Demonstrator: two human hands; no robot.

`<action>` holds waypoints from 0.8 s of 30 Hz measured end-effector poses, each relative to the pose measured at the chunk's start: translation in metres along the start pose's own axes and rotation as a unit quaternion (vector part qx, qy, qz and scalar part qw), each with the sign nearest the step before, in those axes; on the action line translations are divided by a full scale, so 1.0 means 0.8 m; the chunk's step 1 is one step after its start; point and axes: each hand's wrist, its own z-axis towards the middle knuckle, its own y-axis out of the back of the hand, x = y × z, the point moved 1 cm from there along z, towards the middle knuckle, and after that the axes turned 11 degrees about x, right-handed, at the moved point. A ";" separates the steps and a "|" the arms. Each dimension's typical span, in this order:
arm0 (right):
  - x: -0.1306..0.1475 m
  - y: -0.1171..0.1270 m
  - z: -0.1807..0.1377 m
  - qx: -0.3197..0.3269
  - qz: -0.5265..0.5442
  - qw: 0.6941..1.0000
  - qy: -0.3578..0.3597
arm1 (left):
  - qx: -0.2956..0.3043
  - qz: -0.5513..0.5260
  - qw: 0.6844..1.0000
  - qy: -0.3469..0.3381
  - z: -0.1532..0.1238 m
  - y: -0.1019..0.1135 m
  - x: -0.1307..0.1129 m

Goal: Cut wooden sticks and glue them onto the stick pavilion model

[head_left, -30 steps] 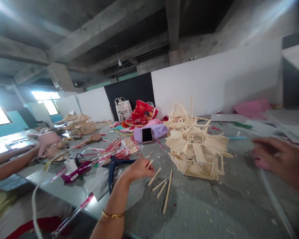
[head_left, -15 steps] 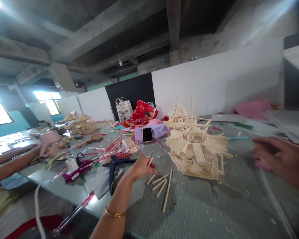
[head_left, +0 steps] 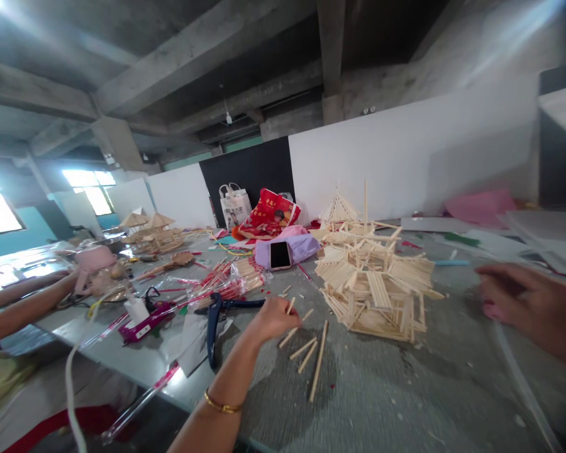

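My left hand (head_left: 272,318) is closed in a pinch on a short wooden stick (head_left: 290,306) just above the grey table (head_left: 387,390). Several loose wooden sticks (head_left: 311,358) lie right of it. A layered stick model (head_left: 372,277) stands beyond them. My right hand (head_left: 528,308) hovers at the right edge, fingers curled over a pink object (head_left: 494,311) that is mostly hidden. A gold bangle (head_left: 222,406) circles my left wrist.
Blue-handled pliers (head_left: 214,321) and a purple glue gun (head_left: 146,321) lie left of my left hand. A phone (head_left: 280,254) rests on a lilac pouch. Another person's arms (head_left: 23,302) reach in at far left. Red bag (head_left: 270,214) and stick packets (head_left: 231,280) sit behind.
My left hand has dipped toward the loose sticks and come back up slightly, still pinching the short stick. The right hand has barely moved.
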 end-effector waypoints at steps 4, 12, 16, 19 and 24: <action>0.002 0.001 0.002 -0.011 -0.009 1.000 0.017 | -0.061 0.004 0.997 0.055 0.007 0.004 0.010; 0.001 0.007 0.004 0.022 0.004 1.000 -0.014 | -0.135 -0.016 0.988 0.073 0.002 0.015 0.014; 0.000 0.002 0.003 0.048 0.025 0.998 -0.031 | -0.061 -0.039 0.997 0.020 0.002 0.014 0.020; 0.002 0.000 0.004 0.055 0.030 0.997 -0.043 | -0.038 -0.043 0.998 0.007 0.002 0.017 0.030; 0.007 0.005 0.006 0.054 0.027 0.998 -0.033 | -0.002 -0.052 0.999 -0.007 -0.002 0.019 0.030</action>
